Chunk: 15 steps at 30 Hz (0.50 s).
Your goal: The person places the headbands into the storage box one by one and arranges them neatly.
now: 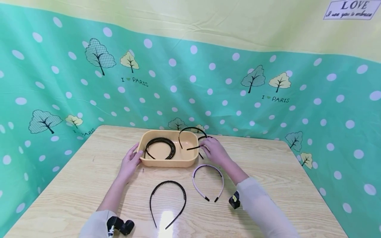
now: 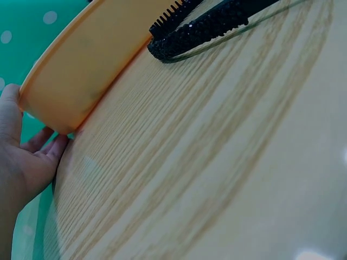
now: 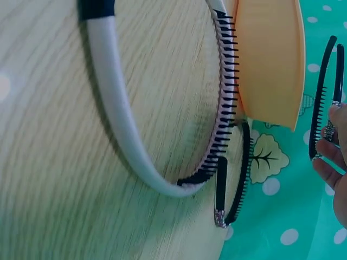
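Note:
At the left end of a pale orange plastic box (image 1: 168, 163), my left hand (image 1: 131, 161) grips the wall, thumb near the rim and fingers low on the outside. Several black toothed headbands (image 1: 172, 149) lie nested in the box's left half. Over its right end, my right hand (image 1: 215, 151) holds a black headband (image 1: 193, 128) by its side; in the right wrist view this headband (image 3: 320, 95) shows comb teeth and a glittery part under the fingers. Another black headband (image 3: 246, 157) lies on the table beside the box, partly hidden by my right hand in the head view.
Nearer on the wooden table (image 1: 89, 185) lie a black toothed headband (image 1: 184, 195) and a pale lilac headband (image 1: 222, 180) with black tips. A green dotted curtain (image 1: 190, 96) hangs behind the table. Each wrist wears a small black camera (image 1: 120, 224).

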Motion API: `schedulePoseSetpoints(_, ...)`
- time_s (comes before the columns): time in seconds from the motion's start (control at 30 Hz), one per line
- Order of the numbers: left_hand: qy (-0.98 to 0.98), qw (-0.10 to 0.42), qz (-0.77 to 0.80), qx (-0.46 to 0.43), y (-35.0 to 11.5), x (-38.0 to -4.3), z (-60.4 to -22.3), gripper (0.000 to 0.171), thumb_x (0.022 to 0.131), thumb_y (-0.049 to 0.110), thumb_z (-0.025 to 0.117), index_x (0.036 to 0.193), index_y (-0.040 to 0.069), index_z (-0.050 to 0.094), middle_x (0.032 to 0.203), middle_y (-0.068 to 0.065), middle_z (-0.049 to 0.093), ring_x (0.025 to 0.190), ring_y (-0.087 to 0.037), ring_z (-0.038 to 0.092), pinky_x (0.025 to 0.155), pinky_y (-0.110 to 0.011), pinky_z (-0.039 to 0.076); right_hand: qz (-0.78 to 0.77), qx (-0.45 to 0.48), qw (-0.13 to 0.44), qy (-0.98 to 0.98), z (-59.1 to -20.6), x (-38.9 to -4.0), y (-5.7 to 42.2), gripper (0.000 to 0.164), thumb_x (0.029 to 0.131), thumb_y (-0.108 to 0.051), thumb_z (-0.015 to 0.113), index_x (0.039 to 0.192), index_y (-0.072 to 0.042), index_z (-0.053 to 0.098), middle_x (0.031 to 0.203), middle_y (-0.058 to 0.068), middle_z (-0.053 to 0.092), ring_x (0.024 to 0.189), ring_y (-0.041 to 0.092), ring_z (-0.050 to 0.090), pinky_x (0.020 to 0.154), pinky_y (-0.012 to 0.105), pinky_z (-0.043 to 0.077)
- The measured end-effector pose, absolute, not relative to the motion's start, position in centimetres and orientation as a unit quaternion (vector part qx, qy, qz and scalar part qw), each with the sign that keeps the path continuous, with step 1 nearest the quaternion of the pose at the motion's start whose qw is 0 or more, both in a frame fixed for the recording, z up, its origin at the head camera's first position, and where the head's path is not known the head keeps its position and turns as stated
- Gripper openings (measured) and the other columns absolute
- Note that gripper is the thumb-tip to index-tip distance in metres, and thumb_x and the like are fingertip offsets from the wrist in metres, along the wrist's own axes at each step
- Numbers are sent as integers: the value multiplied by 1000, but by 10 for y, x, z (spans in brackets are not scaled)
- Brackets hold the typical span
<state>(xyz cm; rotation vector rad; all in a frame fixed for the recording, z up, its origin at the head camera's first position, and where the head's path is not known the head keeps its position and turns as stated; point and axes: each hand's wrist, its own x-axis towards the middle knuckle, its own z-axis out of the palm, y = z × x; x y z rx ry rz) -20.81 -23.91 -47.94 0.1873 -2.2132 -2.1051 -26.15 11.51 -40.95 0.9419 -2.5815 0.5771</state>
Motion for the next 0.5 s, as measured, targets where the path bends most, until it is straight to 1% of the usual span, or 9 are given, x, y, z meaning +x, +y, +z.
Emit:
schedulePoseSetpoints(0.1,-725,41,-685,63,-239,-208,-478,62,94,40,51,148,22,26,146,-21,37,119,-17,51,85,-10,51,200,344,172,-901,-412,-262,112,8,90,-10,61,97,-11,64,99,2,65,98,20,58,93,35,50)
schedulePoseSetpoints(0.2,-726,42,-684,63,-238,-207,-477,62,95,39,50,149,22,25,147,-22,36,125,-27,47,85,-10,50,196,355,176,-897,-413,-263,109,9,89,-11,61,97,-12,64,98,1,64,98,19,58,96,36,48)
schedulePoseSetpoints(0.27,-724,42,-685,64,-238,-207,-476,61,96,38,50,149,21,25,147,-22,36,127,-31,44,85,-10,50,194,360,182,-894,-413,-262,107,9,89,-11,61,97,-12,64,97,1,64,97,19,58,96,37,48)
schedulePoseSetpoints(0.37,-722,40,-688,64,-238,-207,-476,59,97,35,48,149,22,24,147,-22,35,129,-33,41,86,-9,50,189,365,187,-892,-412,-261,104,9,89,-10,61,97,-11,65,96,2,65,96,20,58,96,37,48)
schedulePoseSetpoints(0.5,-720,40,-690,58,-238,-207,-476,59,97,35,48,150,22,23,147,-23,34,130,-34,40,86,-10,50,182,377,189,-888,-411,-260,98,8,89,-8,61,97,-9,65,95,3,65,95,21,58,92,36,50)
